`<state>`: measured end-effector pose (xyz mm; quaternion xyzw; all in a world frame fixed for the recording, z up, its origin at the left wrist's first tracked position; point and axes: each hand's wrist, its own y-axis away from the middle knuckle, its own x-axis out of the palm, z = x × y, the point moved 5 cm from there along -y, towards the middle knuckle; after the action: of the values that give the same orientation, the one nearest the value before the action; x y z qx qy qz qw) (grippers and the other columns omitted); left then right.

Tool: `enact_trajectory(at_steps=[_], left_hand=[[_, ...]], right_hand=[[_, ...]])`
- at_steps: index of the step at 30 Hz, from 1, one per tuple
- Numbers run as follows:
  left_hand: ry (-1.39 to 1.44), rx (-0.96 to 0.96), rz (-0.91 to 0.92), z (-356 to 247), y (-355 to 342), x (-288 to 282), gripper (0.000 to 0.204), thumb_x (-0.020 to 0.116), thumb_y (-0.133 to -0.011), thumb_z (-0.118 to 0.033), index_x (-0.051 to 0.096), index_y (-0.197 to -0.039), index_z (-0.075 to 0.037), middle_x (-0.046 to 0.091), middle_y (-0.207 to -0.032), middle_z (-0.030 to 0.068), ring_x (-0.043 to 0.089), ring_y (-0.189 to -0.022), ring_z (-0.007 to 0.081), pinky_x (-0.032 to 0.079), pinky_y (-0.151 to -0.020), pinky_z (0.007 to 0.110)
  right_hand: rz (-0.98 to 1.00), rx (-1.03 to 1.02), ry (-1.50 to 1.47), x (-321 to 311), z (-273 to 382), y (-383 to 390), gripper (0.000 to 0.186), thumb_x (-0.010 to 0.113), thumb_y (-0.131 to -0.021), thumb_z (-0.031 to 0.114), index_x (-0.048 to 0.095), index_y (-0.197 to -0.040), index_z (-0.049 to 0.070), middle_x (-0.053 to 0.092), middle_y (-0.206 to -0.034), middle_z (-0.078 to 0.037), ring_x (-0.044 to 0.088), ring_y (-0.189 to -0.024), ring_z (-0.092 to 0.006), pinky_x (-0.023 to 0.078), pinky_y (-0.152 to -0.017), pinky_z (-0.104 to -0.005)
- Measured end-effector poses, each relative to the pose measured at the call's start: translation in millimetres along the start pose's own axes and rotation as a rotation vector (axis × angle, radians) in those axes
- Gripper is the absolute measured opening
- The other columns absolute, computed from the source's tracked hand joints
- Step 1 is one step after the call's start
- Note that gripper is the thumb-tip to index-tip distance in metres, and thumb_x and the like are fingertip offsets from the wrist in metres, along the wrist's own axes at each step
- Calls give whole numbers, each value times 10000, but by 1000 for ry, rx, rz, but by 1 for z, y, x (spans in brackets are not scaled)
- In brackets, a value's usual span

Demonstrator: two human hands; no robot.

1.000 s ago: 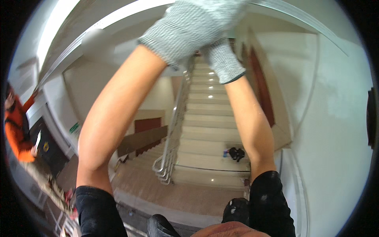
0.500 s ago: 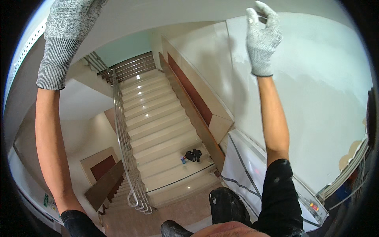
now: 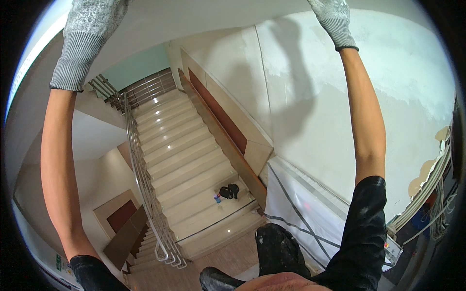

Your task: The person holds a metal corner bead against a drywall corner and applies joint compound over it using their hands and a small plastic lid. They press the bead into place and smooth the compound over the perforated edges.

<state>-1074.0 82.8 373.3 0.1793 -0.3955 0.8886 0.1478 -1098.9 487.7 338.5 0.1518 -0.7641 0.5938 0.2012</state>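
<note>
Both my arms reach up past the top edge, in knitted grey work gloves. Only the back part and ribbed cuff of my left hand [image 3: 94, 26] show, near the curved pale ceiling band [image 3: 170, 22] at upper left; its fingers are out of frame. At upper right, my right hand [image 3: 334, 13] is cut off in the same way, in front of the ceiling edge above a white, partly plastered wall [image 3: 330, 111]. Whatever either hand touches or holds is hidden.
Below me a pale staircase [image 3: 179, 145] runs away, with a steel railing [image 3: 138, 160] on its left. A small black object [image 3: 229, 191] lies on a lower step. White sheeting [image 3: 296, 203] with dark tape covers something at right, beside loose cables [image 3: 417, 213].
My right hand has risen, so its fingers have left the frame; its arm now sits farther right. My left arm has shifted slightly upward. The whole view has tilted a little.
</note>
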Motion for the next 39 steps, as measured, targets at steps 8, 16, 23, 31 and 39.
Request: enact_trajectory(at_steps=[8,16,23,31,39], left_hand=[[60,-48,8,-18,-16,4,462,551,-891,-21,644,-1328,-136,598,-1149,123,560,-1097,299,449,-1029,435],[64,-20,3,-20,-20,27,451,571,-893,-48,650,-1326,-145,592,-1152,130,561,-1089,298,458,-1014,442],[49,-21,28,-28,-28,31,443,590,-897,-77,644,-1333,-136,587,-1152,138,556,-1086,316,471,-1007,448],[63,-48,48,-27,-36,19,394,606,-924,-131,646,-1316,-125,589,-1142,134,560,-1072,314,489,-979,448],[149,-80,50,-24,-35,16,349,607,-944,-161,656,-1285,-107,603,-1104,139,571,-1054,326,495,-942,446]], right_hand=[[145,-39,76,39,-24,-15,422,704,-941,424,704,-1263,151,683,-1270,-131,579,-1272,-343,437,-1094,-476],[111,-96,114,65,-35,-10,380,668,-956,445,710,-1241,199,684,-1258,-80,570,-1283,-297,431,-1093,-477],[282,-48,126,65,-27,-13,391,650,-962,443,688,-1273,209,659,-1286,-98,556,-1286,-305,419,-1104,-474],[16,-182,221,78,-41,3,414,667,-952,432,662,-1307,219,634,-1284,-106,560,-1260,-318,420,-1097,-484],[201,-100,192,74,-39,-18,317,704,-915,395,708,-1181,222,657,-1202,-87,599,-1163,-295,460,-1015,-461]])
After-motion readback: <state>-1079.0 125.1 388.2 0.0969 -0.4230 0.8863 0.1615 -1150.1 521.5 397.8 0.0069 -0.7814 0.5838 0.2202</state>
